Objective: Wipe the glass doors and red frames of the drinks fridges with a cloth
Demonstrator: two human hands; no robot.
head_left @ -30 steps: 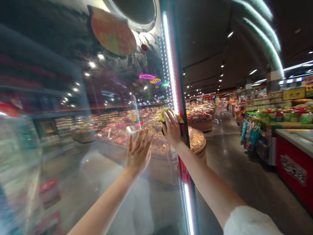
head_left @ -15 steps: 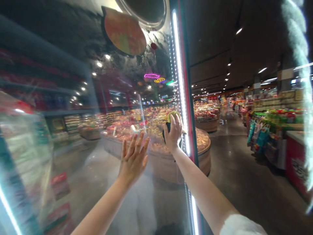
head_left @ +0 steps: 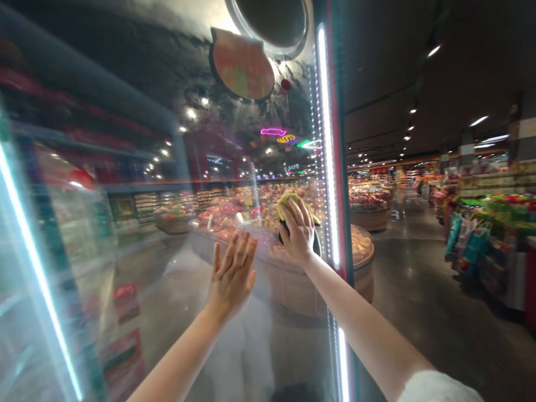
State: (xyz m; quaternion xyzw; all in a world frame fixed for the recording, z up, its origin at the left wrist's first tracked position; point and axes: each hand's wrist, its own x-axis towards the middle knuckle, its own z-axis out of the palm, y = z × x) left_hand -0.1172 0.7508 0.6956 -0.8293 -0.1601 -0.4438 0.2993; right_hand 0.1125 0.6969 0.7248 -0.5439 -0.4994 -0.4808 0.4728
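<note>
A tall glass door (head_left: 176, 167) fills the left and middle of the head view, its right edge lined with a lit strip (head_left: 329, 156). My left hand (head_left: 231, 273) lies flat on the glass, fingers spread, holding nothing. My right hand (head_left: 298, 230) presses a yellow cloth (head_left: 286, 200) with a dark underside against the glass close to the door's right edge. The cloth mostly hides under the hand.
A round sticker (head_left: 243, 66) sits high on the glass. Reflections of shelves and lights cover the door. To the right runs a shop aisle (head_left: 419, 290) with round produce stands (head_left: 364, 251) and stocked shelves (head_left: 489, 223) along the far right.
My view has swung left, so the door edge and both hands sit further right in the picture. My right hand with the cloth has slid slightly left away from the lit edge.
</note>
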